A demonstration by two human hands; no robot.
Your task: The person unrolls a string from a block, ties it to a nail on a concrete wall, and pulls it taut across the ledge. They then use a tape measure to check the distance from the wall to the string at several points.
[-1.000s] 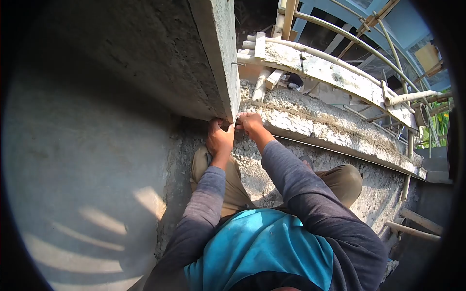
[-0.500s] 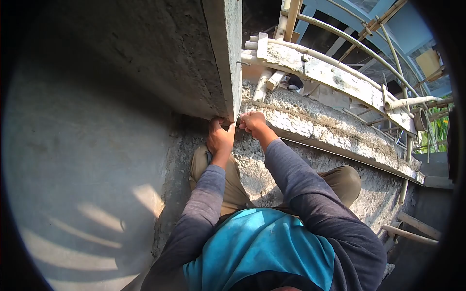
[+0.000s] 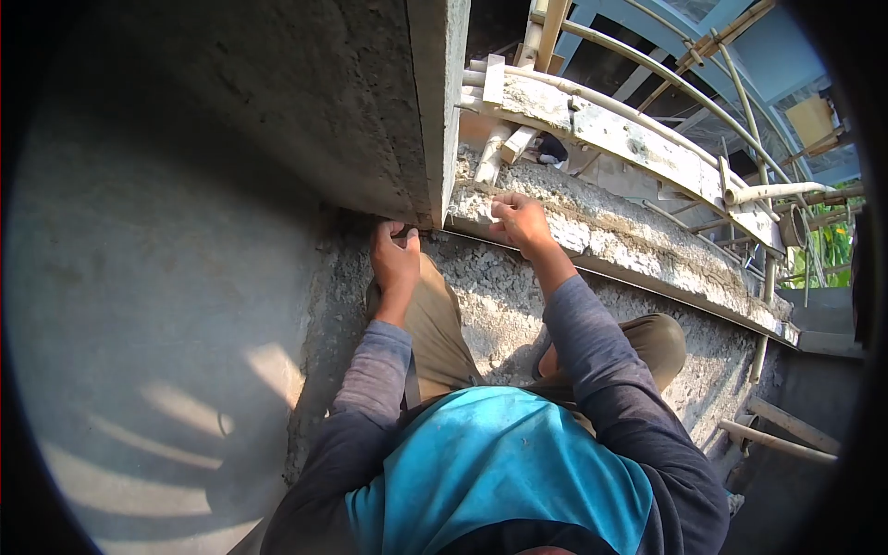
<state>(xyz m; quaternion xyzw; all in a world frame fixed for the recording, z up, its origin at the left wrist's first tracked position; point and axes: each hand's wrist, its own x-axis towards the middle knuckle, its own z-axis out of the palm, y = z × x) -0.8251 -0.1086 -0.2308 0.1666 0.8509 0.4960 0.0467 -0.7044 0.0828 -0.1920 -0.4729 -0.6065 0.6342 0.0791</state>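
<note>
My left hand (image 3: 396,261) is at the foot of the grey concrete column (image 3: 448,120), its fingers curled against the column's lower edge. Whatever it may grip there is too small to make out. To the right, my right hand (image 3: 524,224) hovers over the rough concrete ledge (image 3: 638,256), thumb and fingers drawn together in a pinch. Anything between those fingertips is hidden. A thin pale line (image 3: 647,290), like a string or a narrow edge, runs along the ledge's near side from the column's corner towards the right.
A smooth grey wall (image 3: 157,277) rises on the left. Beyond the ledge are a cement-splashed board (image 3: 638,139) and bamboo poles (image 3: 666,74). More poles (image 3: 777,439) lie at the lower right. Rough concrete (image 3: 499,324) is beneath my bent knees.
My right hand has moved away from the column's corner, to the right and over the ledge. My left hand has shifted slightly left, and the two hands are farther apart.
</note>
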